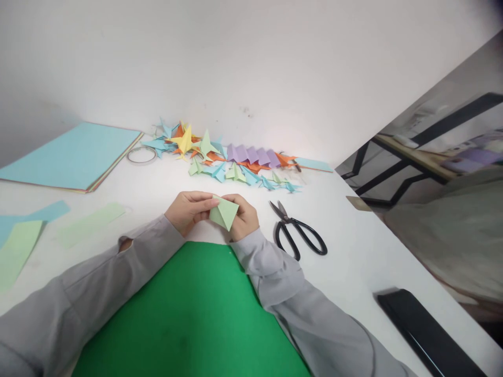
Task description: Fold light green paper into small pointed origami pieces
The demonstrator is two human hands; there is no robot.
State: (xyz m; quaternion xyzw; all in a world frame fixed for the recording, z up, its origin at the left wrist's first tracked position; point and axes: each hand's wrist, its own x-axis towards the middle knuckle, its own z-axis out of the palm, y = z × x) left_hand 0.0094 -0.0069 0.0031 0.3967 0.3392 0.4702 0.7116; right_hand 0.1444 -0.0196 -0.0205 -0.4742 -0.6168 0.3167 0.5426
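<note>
A small folded piece of light green paper (pixel 226 213) is held up between my two hands, with triangular facets and a point facing down. My left hand (pixel 189 209) pinches its upper left edge, thumb on the front. My right hand (pixel 244 215) grips the paper from the right and behind; some of its fingers are hidden. Below both hands lies a green mat (pixel 188 314) on the white table (pixel 338 283).
Folded paper shapes (pixel 184 141) in several colours line the wall. Black-handled scissors (pixel 301 230) lie right of my hands, a black case (pixel 428 335) farther right. On the left are a blue paper stack (pixel 74 157), a ring (pixel 141 155) and green strips (pixel 92 224).
</note>
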